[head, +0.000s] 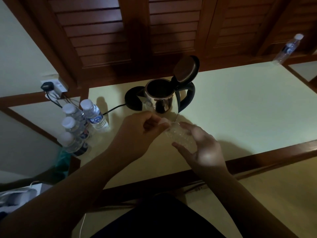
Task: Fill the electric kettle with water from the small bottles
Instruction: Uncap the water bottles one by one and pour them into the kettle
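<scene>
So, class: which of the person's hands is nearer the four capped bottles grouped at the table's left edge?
Left. The left hand lies just right of the capped bottles; the right hand is farther right, holding the open bottle.

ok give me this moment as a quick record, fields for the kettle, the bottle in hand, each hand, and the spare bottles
kettle: shiny steel electric kettle with black handle, on its black base, lid tipped open
bottle in hand: small clear plastic bottle, in front of the kettle
left hand: left hand pinches the white cap at the bottle's neck
right hand: right hand holds the bottle's body
spare bottles: four capped bottles at the table's left edge; one more far right
cord: black cord runs left from the base
</scene>
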Action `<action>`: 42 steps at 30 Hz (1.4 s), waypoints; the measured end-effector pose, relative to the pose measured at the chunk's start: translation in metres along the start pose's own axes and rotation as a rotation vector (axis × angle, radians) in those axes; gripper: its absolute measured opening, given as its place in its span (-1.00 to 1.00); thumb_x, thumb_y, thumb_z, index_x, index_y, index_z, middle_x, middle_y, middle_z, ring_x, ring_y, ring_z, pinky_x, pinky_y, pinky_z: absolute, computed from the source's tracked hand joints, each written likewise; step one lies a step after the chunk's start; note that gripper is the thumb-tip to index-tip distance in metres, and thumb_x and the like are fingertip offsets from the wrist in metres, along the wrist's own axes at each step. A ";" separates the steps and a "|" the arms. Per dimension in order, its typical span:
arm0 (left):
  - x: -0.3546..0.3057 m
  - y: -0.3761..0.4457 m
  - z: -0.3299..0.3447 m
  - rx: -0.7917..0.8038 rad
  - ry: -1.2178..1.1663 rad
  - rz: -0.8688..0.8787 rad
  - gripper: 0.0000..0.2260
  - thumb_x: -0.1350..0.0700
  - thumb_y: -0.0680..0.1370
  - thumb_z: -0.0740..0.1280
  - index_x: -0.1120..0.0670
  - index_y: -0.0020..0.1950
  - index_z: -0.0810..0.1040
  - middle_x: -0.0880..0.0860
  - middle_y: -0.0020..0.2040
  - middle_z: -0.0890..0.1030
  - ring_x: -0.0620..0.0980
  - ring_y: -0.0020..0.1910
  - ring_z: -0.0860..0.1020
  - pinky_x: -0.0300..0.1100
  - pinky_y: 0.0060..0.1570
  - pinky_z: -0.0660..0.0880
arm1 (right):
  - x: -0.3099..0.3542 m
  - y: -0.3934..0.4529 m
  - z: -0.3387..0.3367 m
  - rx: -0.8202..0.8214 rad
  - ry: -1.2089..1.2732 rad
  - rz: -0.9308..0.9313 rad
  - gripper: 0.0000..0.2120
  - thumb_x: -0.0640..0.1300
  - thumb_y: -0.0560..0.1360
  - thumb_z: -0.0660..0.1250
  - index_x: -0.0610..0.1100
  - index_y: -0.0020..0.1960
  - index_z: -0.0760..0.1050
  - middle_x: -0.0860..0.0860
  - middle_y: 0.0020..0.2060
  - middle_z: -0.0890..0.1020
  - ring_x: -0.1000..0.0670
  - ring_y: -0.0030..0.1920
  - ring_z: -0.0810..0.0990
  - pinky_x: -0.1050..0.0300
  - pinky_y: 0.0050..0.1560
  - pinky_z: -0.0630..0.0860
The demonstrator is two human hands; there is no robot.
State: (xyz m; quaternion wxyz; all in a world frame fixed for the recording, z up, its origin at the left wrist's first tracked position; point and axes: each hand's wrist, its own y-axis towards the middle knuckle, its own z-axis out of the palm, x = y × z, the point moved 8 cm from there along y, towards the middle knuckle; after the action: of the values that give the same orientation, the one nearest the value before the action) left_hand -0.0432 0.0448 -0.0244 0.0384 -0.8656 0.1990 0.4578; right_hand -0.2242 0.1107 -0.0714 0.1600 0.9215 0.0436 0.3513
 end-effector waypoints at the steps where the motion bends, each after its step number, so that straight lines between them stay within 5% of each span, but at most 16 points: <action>1: 0.002 -0.001 -0.001 0.028 -0.030 -0.016 -0.78 -0.12 0.57 0.41 -0.02 0.09 0.70 -0.13 -0.10 0.72 -0.24 -0.08 0.67 -0.41 -0.08 0.55 | 0.001 0.002 0.000 0.032 0.022 -0.006 -0.50 0.12 0.53 0.51 0.07 0.42 0.49 0.15 0.28 0.62 0.08 0.20 0.62 -0.01 0.19 0.60; 5: 0.010 0.002 -0.003 0.219 -0.033 0.009 -0.71 -0.11 0.55 0.43 -0.06 0.23 0.67 -0.12 0.03 0.71 -0.20 0.04 0.66 -0.38 0.03 0.57 | -0.005 0.005 0.005 0.225 0.214 0.046 -0.47 0.15 0.50 0.53 0.16 0.42 0.52 0.26 0.23 0.61 0.18 0.13 0.62 0.12 0.00 0.65; 9: 0.018 -0.001 -0.005 0.199 -0.043 0.006 -0.68 -0.21 0.47 0.41 -0.12 0.15 0.68 -0.15 -0.01 0.72 -0.17 0.00 0.68 -0.23 0.04 0.62 | -0.005 0.005 0.010 0.240 0.183 0.037 -0.48 0.14 0.49 0.54 0.14 0.41 0.54 0.26 0.17 0.62 0.19 0.09 0.61 0.19 -0.17 0.63; 15: 0.015 0.000 -0.003 0.312 -0.008 0.101 -0.63 -0.01 0.50 0.48 -0.07 0.31 0.63 -0.14 0.13 0.69 -0.16 0.12 0.66 -0.28 0.18 0.58 | -0.016 0.001 0.022 0.417 0.469 0.218 -0.50 0.00 0.43 0.61 0.08 0.34 0.61 0.17 0.10 0.72 0.14 0.03 0.71 0.22 -0.01 0.64; 17: 0.017 0.003 -0.002 0.339 -0.043 0.055 -0.55 0.02 0.48 0.53 -0.06 0.37 0.60 -0.15 0.17 0.68 -0.18 0.12 0.66 -0.26 0.16 0.60 | -0.013 0.006 0.012 0.360 0.365 0.157 -0.50 0.06 0.44 0.59 0.11 0.36 0.59 0.23 0.14 0.68 0.19 0.06 0.68 0.27 -0.05 0.63; 19: 0.022 0.006 -0.003 0.262 -0.062 -0.052 -0.50 -0.20 0.45 0.50 -0.11 0.36 0.60 -0.21 0.11 0.68 -0.24 0.05 0.66 -0.23 0.07 0.61 | -0.011 0.013 0.001 0.276 0.171 0.067 -0.48 0.14 0.47 0.55 0.14 0.39 0.55 0.26 0.16 0.64 0.22 0.08 0.63 0.32 -0.08 0.57; 22: 0.032 0.005 -0.005 0.108 0.040 -0.164 -0.54 -0.44 0.46 0.35 -0.10 0.04 0.72 -0.13 -0.17 0.72 -0.21 -0.18 0.68 -0.12 -0.08 0.64 | -0.004 0.017 -0.003 0.212 -0.072 -0.081 -0.45 0.18 0.52 0.48 0.12 0.47 0.48 0.16 0.23 0.62 0.11 0.15 0.62 0.16 0.08 0.59; 26: 0.044 0.000 0.009 0.180 -0.032 -0.248 -0.74 -0.19 0.53 0.43 -0.02 -0.07 0.75 -0.02 -0.22 0.74 -0.07 -0.21 0.72 0.06 0.03 0.67 | 0.000 0.016 0.000 0.244 -0.190 -0.242 -0.42 0.14 0.53 0.48 -0.03 0.48 0.49 0.03 0.24 0.64 -0.07 0.17 0.64 0.05 0.13 0.62; 33: 0.034 0.015 0.036 0.238 -0.262 -0.370 -0.77 -0.07 0.54 0.46 0.09 -0.05 0.75 0.05 -0.20 0.76 -0.02 -0.18 0.74 -0.20 -0.12 0.66 | -0.003 0.018 -0.025 0.172 -0.313 -0.376 -0.42 0.10 0.56 0.47 -0.03 0.52 0.46 0.02 0.30 0.63 -0.08 0.17 0.65 0.01 0.09 0.62; 38: -0.013 0.044 0.080 0.234 -0.031 -0.157 -0.76 -0.08 0.49 0.53 0.05 0.01 0.72 -0.02 -0.17 0.74 -0.18 -0.19 0.69 -0.31 -0.11 0.63 | -0.061 0.024 -0.065 0.276 -0.032 -0.216 -0.46 0.15 0.50 0.51 0.05 0.43 0.56 0.13 0.23 0.67 0.11 0.14 0.68 0.17 0.08 0.63; 42: -0.081 0.076 0.136 0.368 0.100 0.271 -0.75 -0.05 0.51 0.54 0.08 0.07 0.73 -0.03 -0.11 0.72 -0.15 -0.16 0.65 -0.20 -0.09 0.58 | -0.143 0.021 -0.089 0.516 0.400 0.123 -0.47 -0.08 0.42 0.62 0.06 0.37 0.61 0.12 0.17 0.72 0.08 0.14 0.71 -0.01 0.14 0.67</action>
State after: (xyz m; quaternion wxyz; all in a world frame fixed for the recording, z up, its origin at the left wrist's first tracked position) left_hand -0.2189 0.0341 -0.0286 0.1240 -0.8312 0.3950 0.3712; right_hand -0.3911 0.0870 -0.0926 -0.1119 0.8454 0.1059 0.5115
